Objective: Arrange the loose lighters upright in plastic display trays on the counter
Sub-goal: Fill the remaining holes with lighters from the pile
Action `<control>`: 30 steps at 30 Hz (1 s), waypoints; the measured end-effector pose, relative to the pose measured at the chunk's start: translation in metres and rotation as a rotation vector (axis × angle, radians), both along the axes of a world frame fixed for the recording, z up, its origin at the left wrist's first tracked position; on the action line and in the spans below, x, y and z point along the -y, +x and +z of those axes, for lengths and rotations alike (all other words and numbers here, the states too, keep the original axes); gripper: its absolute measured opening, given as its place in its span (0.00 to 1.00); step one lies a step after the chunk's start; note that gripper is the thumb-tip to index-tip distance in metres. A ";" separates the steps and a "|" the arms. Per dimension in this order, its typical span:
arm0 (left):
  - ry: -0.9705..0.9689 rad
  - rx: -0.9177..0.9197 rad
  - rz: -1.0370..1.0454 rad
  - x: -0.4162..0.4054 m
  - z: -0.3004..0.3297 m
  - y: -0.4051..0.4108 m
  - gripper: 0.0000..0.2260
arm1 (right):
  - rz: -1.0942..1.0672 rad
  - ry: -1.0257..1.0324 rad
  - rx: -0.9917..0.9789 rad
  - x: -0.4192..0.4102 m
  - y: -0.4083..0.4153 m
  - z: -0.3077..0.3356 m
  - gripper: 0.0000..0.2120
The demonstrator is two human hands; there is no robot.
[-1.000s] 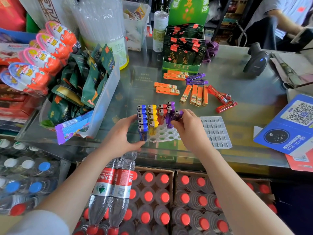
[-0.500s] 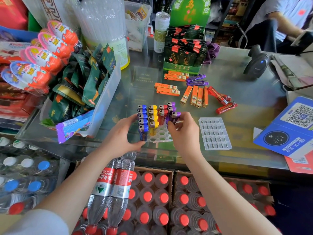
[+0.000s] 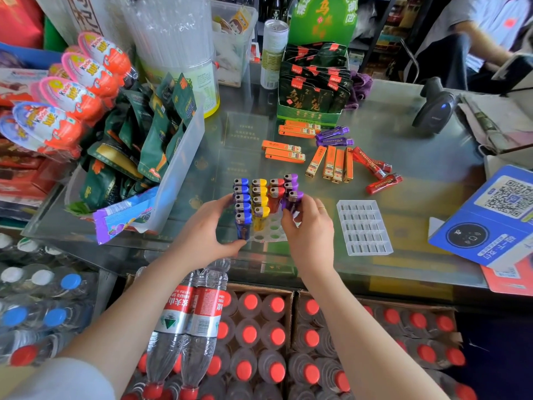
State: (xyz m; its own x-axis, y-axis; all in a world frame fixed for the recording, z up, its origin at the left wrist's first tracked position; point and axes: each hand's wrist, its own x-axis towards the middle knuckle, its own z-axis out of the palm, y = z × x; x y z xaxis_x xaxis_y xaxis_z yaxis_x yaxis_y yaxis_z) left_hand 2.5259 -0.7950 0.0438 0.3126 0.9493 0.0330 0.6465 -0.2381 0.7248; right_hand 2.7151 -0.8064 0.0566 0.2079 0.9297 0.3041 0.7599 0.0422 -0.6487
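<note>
A clear round-holed display tray sits at the front of the glass counter. Rows of blue, yellow, red and purple lighters stand upright in it. My left hand grips the tray's left side, thumb at the near blue lighter. My right hand pinches a purple lighter standing at the near end of the purple row. Loose orange lighters, purple lighters and red lighters lie flat farther back.
A second clear tray with rectangular slots lies right of my right hand. A snack bin stands left, a green tea box behind, a barcode scanner and blue QR sign right. Bottled water crates sit below the counter.
My right hand has brought the purple lighter from a tilt to upright in the purple row. My left hand has stayed on the tray.
</note>
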 end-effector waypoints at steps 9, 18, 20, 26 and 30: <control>-0.023 -0.056 -0.016 -0.002 0.013 0.004 0.23 | 0.282 -0.192 0.085 -0.014 0.044 0.004 0.23; -0.056 -0.068 -0.022 -0.010 0.018 0.011 0.22 | -0.201 -0.136 0.239 -0.083 0.137 0.003 0.13; -0.053 -0.063 -0.019 -0.012 0.019 0.013 0.21 | -0.229 -0.177 0.310 -0.095 0.142 0.001 0.13; -0.051 -0.064 -0.004 -0.016 0.021 0.020 0.23 | -0.178 -0.242 0.379 -0.115 0.141 -0.001 0.10; -0.037 -0.053 -0.008 -0.018 0.022 0.024 0.23 | -0.125 -0.180 0.370 -0.109 0.133 -0.002 0.11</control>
